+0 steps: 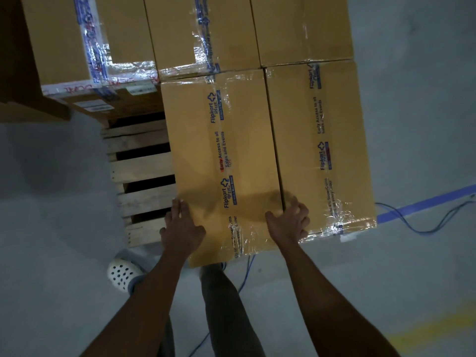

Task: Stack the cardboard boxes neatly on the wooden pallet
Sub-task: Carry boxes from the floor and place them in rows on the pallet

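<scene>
A brown cardboard box [221, 155] with blue printed tape lies on the wooden pallet [140, 168], its near end jutting past the pallet's front edge. My left hand [181, 228] rests flat against the box's near left corner, fingers straight. My right hand [289, 220] lies on the near right top of the same box, at the seam with a second box [319, 140] beside it, fingers loosely curled. Three more taped boxes [201, 32] stand behind in a row.
Bare pallet slats show to the left of the box. A blue cable [417, 222] and a blue floor line [425, 202] run on the grey floor at right. My foot in a white perforated clog [123, 275] stands by the pallet's front corner.
</scene>
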Tool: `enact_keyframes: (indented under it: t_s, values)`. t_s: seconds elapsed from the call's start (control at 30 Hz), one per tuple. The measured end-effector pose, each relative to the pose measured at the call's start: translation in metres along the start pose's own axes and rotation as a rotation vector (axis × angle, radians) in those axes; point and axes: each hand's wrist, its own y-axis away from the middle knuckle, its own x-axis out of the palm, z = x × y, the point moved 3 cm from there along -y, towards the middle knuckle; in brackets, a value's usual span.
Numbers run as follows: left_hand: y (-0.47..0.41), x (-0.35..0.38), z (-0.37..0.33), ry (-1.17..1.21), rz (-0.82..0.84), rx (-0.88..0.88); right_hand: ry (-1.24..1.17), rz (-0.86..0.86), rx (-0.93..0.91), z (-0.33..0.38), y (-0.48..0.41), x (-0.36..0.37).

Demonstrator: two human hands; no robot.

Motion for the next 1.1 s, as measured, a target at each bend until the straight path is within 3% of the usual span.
enact_keyframes:
  t_s: [0.1, 0.17, 0.23, 0.37, 0.6, 1.1]
  values:
    - [0.013, 0.019, 0.004, 0.447, 0.023, -0.261, -0.266, 0.008, 0.446, -0.038, 0.016, 0.008]
    - [0.03, 0.036, 0.006, 0.852, 0.125, -0.519, -0.603, 0.065, 0.714, -0.058, 0.025, 0.021]
    - [0.048, 0.051, 0.008, 1.077, 0.273, -0.619, -0.862, 0.201, 0.798, -0.069, 0.03, 0.035]
    - [0.065, 0.069, 0.018, 1.249, 0.377, -0.698, -0.88, 0.345, 0.693, -0.064, 0.029, 0.045]
    - [0.053, 0.066, 0.016, 1.429, 0.261, -0.733, -0.876, 0.357, 0.635, -0.059, 0.023, 0.044]
    - [0.051, 0.069, 0.021, 1.388, 0.283, -0.694, -0.867, 0.309, 0.546, -0.064, 0.024, 0.052]
